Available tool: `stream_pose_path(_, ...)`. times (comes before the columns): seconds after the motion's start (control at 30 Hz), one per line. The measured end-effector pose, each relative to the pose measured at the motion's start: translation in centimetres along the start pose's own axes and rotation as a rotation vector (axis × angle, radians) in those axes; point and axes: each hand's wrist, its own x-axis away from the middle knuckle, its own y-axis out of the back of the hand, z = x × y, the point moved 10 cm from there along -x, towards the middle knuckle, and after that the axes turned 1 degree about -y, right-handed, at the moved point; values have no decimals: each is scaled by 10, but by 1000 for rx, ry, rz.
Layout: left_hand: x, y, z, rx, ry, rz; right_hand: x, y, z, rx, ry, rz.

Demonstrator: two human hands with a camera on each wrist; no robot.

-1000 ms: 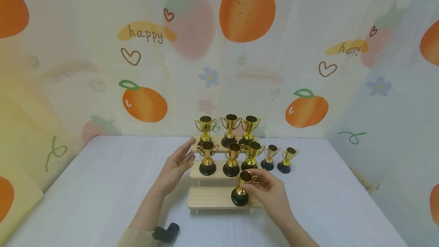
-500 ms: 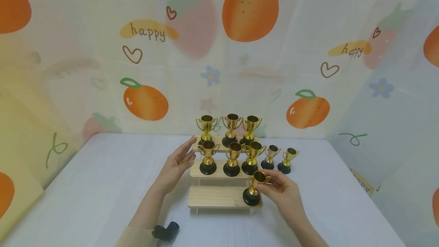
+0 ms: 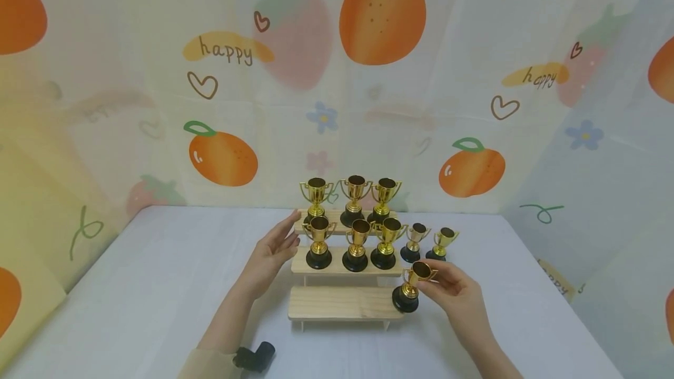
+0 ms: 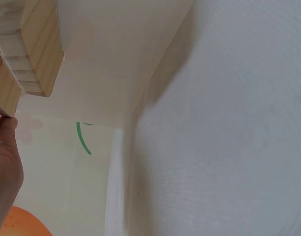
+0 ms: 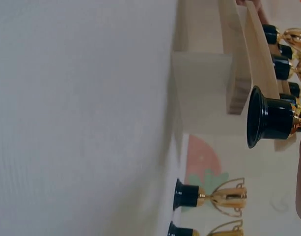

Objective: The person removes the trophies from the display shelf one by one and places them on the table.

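My right hand (image 3: 455,291) pinches a small gold trophy cup (image 3: 420,272) with a black base at its bowl. The cup leans slightly, its base (image 5: 275,118) overlapping the right end of the lowest board (image 3: 342,303) in the head view. That board belongs to a three-tier wooden display stand. Several similar trophies (image 3: 358,233) stand upright on its middle and top boards. At the stand's left side, my left hand (image 3: 271,253) has its fingers extended, and its fingertips (image 4: 10,122) touch a board's end in the left wrist view.
Two more trophies, a pale gold one (image 3: 416,235) and a yellow-gold one (image 3: 443,238), stand on the white table (image 3: 174,285) right of the stand. A fruit-printed curtain (image 3: 379,116) hangs behind the table. A black device (image 3: 255,357) is on my left wrist.
My right hand has carried the gold trophy rightward along the lowest board to its right end. The left hand and the other trophies have stayed put.
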Motion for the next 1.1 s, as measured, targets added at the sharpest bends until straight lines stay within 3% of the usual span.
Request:
stream_pose_path(0.33,1,-1,-1,9,-11,5,-4,26,3,2,41,-77)
stream_pose_path(0.9,0,0,-1,15,-15,6,-21,75,-12,260,-38,-162)
stream_pose_path(1.1,0,0,1,3,-7,3,-26,86,-17,224,-45,-168)
